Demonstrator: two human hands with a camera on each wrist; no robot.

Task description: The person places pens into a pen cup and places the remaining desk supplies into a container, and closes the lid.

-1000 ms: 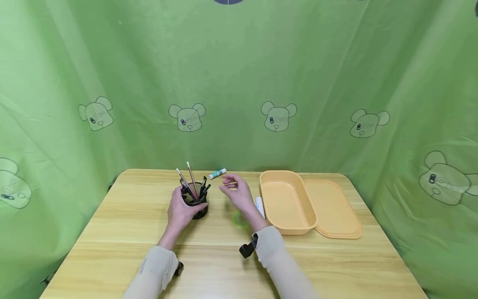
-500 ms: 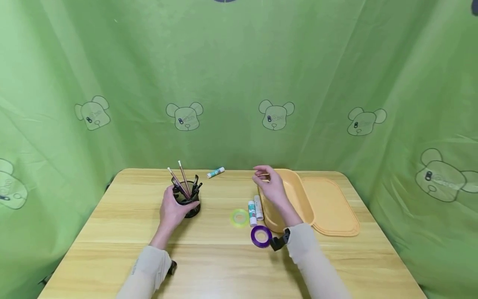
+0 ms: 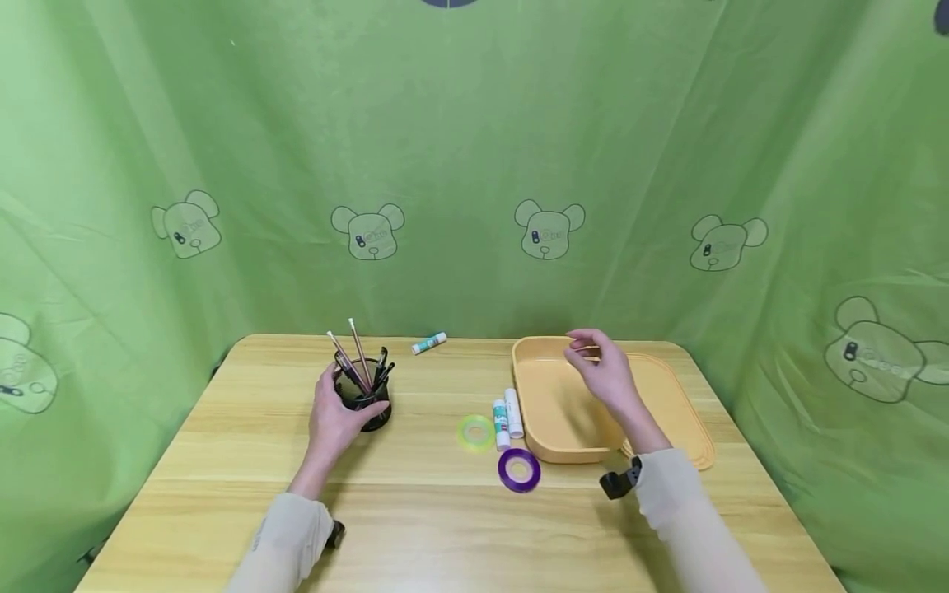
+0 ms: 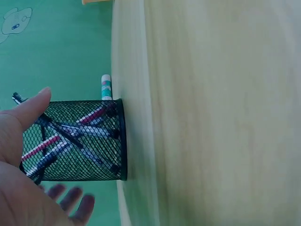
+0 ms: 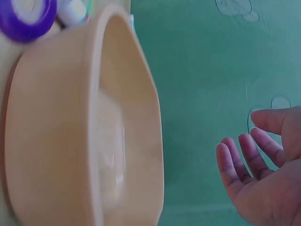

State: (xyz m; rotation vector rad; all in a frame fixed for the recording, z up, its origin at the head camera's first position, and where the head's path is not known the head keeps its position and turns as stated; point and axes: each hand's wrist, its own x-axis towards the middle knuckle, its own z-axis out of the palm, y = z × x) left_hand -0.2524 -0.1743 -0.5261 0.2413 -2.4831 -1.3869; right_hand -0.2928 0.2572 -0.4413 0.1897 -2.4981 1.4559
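In the head view, my left hand [image 3: 334, 422] is curved round a black mesh pen holder [image 3: 376, 418], the thumb on its near side. The holder stands upright with two pencils [image 3: 358, 354] and several black pens in it. Through the mesh in the left wrist view the pens [image 4: 89, 155] cross one another, and the thumb [image 4: 34, 109] overlaps the rim. My right hand [image 3: 610, 375] hovers over the right side of an orange plastic box [image 3: 549, 451], holding nothing. Its fingers [image 5: 251, 157] are loosely bent and apart from the box in the right wrist view.
Left of the box lie two glue sticks [image 3: 502, 424], side by side, a purple tape roll [image 3: 507, 478] and a yellow-green tape roll [image 3: 463, 436]. Another glue stick [image 3: 429, 343] lies near the back edge. The box's lid [image 3: 685, 420] lies flat at the right. A green curtain [image 3: 460, 148] hangs behind.
My right hand has moved right from between pen holder and box to above the box, uncovering the glue sticks and tape rolls. My left hand has shifted slightly left together with the pen holder.
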